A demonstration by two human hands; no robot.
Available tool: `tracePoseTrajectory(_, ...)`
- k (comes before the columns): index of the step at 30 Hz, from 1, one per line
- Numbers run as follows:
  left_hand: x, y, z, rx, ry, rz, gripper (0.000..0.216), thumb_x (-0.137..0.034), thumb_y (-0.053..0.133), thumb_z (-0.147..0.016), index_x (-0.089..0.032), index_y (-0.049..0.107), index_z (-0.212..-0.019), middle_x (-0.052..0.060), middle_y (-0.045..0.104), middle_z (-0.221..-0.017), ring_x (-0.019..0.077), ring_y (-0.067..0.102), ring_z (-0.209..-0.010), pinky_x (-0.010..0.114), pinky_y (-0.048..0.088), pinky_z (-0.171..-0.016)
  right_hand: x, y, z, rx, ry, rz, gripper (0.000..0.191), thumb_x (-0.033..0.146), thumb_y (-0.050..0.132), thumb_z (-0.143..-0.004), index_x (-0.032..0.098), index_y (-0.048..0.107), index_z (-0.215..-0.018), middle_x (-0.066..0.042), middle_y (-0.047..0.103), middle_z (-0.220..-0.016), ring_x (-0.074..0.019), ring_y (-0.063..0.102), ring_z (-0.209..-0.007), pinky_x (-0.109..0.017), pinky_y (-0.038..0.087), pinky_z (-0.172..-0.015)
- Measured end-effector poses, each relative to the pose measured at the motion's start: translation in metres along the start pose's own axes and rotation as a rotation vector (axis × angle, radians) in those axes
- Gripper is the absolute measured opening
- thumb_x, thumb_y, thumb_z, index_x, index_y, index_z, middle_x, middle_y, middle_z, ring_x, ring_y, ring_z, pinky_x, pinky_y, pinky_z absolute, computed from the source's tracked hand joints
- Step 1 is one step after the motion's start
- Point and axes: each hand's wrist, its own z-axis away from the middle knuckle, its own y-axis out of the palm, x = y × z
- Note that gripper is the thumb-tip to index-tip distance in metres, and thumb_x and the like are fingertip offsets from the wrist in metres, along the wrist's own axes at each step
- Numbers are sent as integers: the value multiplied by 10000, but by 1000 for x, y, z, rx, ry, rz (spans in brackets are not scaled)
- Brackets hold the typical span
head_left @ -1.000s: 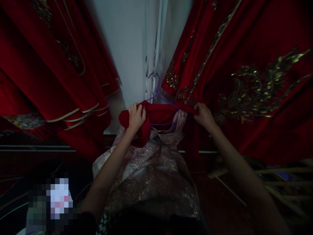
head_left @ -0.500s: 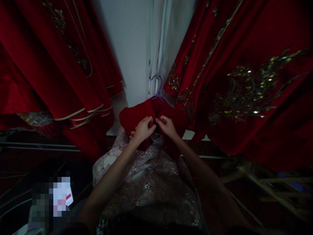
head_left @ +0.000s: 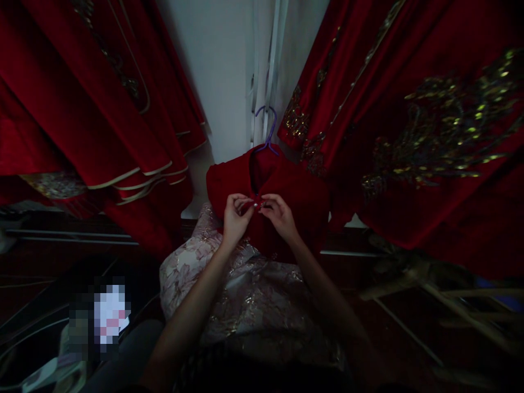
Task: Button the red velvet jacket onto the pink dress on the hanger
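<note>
A red jacket (head_left: 229,174) on a purple hanger (head_left: 271,128) lies in front of me, its collar open in a V at the top. My left hand (head_left: 237,218) pinches one front edge of it. Close by, my right hand (head_left: 280,215) pinches the opposite front edge, and the two edges meet between my fingertips. A small pale button (head_left: 256,205) shows there. Under the jacket, a shiny floral brocade fabric (head_left: 245,305) spreads over my lap.
Red garments with cream piping (head_left: 135,136) hang at the left. More red garments with gold sequins (head_left: 442,131) hang at the right. Wooden bars (head_left: 458,311) stand low at the right. A pixelated bright screen (head_left: 111,314) is at the lower left.
The jacket's two front edges have come together between my fingertips, and the button now shows. The jacket and hanger sit slightly higher in view.
</note>
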Motion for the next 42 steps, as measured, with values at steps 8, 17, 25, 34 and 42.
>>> tracePoseTrajectory(8, -9, -14, -6, 232, 78, -180, 114, -209, 571, -785, -198, 579, -899, 14, 667, -886, 139, 635, -845, 276, 504, -809, 0, -5, 2, -57, -159, 157, 218, 372, 629, -823, 250, 625, -1005, -47, 594, -1042, -159, 612, -957, -313, 547, -860)
tracePoseTrajectory(17, -37, -22, -16, 463, 272, -468, 114, -261, 543, -830, -203, 598, -911, 15, 672, -850, 139, 615, -736, 253, 467, -710, 19, -7, 9, -120, -299, 463, 233, 332, 547, -892, 337, 676, -1086, -49, 583, -1051, -195, 594, -998, -376, 547, -902)
tracePoseTrajectory(25, -41, -15, -20, 490, 308, -550, 111, -283, 531, -839, -187, 587, -855, 6, 637, -774, 123, 568, -661, 237, 416, -630, 24, -21, 7, -30, -309, 506, 303, 308, 572, -882, 355, 648, -1172, -48, 574, -1095, -197, 587, -1036, -390, 524, -956)
tracePoseTrajectory(34, -46, -15, -22, 562, 381, -623, 87, -237, 506, -847, -183, 574, -840, 14, 618, -768, 126, 561, -666, 240, 413, -637, 24, -22, 4, -12, -279, 351, 273, 319, 636, -833, 290, 679, -1101, -43, 560, -1088, -149, 634, -903, -336, 586, -872)
tracePoseTrajectory(42, -49, -6, -30, 707, 506, -776, 112, -232, 477, -878, -170, 570, -869, 38, 603, -830, 155, 581, -735, 253, 431, -652, 15, -33, -9, 28, -352, 450, 275, 153, 614, -762, 222, 644, -1027, -43, 560, -1047, -144, 597, -910, -298, 546, -825)
